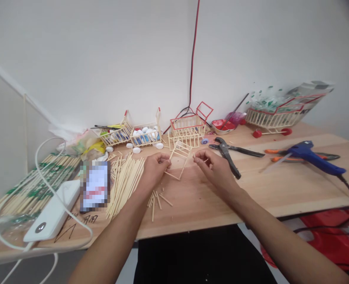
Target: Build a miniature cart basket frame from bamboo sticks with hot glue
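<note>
My left hand [154,167] is closed on a small frame of thin wooden sticks [179,159], held just above the wooden table [251,189]. My right hand [211,165] is beside it, fingers pinched together near the frame's right side; what they hold is too small to make out. A heap of loose wooden sticks [126,179] lies left of my left hand, and a few short cut pieces [158,199] lie under my left wrist.
Black pliers [226,152] lie right of my right hand. A blue glue gun [313,157] and its cable lie at the right. Several stick-built baskets [189,130] stand along the wall. A phone [94,185], a white power bank [54,215] and packs of sticks [35,183] are at the left.
</note>
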`<state>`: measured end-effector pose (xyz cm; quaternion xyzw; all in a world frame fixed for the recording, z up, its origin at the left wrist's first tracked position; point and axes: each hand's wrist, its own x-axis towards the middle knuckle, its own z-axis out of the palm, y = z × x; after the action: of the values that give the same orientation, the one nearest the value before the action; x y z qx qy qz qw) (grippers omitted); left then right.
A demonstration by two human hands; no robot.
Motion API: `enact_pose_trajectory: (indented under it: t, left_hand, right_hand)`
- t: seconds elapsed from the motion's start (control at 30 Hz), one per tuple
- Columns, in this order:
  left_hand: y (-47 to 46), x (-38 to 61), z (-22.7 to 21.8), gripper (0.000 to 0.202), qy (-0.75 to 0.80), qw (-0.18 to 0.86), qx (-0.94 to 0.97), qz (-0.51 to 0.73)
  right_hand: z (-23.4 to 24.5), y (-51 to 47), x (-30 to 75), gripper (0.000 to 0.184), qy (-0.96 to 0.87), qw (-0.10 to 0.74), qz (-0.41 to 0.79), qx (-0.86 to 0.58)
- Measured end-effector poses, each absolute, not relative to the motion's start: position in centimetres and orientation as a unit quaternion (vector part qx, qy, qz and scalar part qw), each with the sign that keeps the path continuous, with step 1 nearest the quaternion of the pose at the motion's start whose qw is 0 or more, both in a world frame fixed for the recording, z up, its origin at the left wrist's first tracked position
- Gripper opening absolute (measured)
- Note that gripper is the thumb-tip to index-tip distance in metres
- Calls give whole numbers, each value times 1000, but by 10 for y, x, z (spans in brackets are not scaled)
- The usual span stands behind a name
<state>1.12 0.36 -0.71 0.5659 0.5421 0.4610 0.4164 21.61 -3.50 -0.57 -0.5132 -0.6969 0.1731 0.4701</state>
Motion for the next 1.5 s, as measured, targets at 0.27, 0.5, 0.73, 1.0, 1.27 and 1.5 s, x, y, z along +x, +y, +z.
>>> enact_pose_trajectory:
  t: [0.27, 0.5, 0.73, 1.0, 1.27, 1.5]
  left_hand:
    - [2, 9, -5, 17, 572, 328, 623, 422]
    - [2, 8, -8, 20, 581, 303, 642, 398]
    - [4, 6, -12, 17, 570, 288, 665, 388]
    - [3, 6, -10, 14, 566, 270, 681, 377]
    - [0, 7, -7, 13, 566, 241, 698, 367]
    - [-9, 18, 9, 16, 537, 249, 704, 393]
  right_hand:
    - [-4, -36, 216, 14, -687, 470, 181, -524]
    - [-6, -35, 217, 16, -689, 469, 174, -525]
    - [-6, -35, 217, 14, -687, 469, 179, -526]
    - [-4, -36, 216, 16, -684, 468, 179, -530]
    - [-4, -36, 216, 15, -686, 471, 178, -525]
    - [-6, -35, 214, 11, -693, 477, 193, -505]
